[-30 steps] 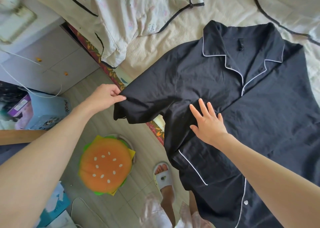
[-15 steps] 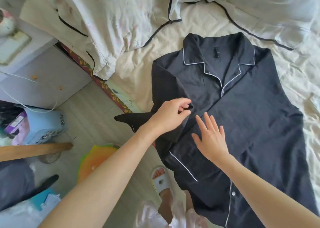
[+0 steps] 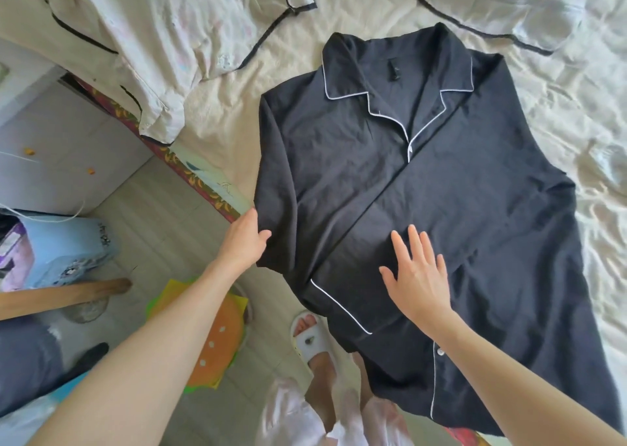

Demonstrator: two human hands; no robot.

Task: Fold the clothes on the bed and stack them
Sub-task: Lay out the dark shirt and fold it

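Shirt (image 3: 424,191) flat on bed (image 3: 576,123) — left hand (image 3: 242,242) grips its folded sleeve, right hand (image 3: 419,276) presses flat.

Sleeve of the black pajama shirt (image 3: 424,187), held out over the floor a second ago, now lies folded in over the shirt front, running down its left side. Left hand (image 3: 246,242) has come back from mid-chest to the folded edge, thumb over the cloth (pinching it, fingers underneath hidden). Right hand (image 3: 419,276) lies flat, fingers spread, on the front panel, farther from the left hand than half a second ago.
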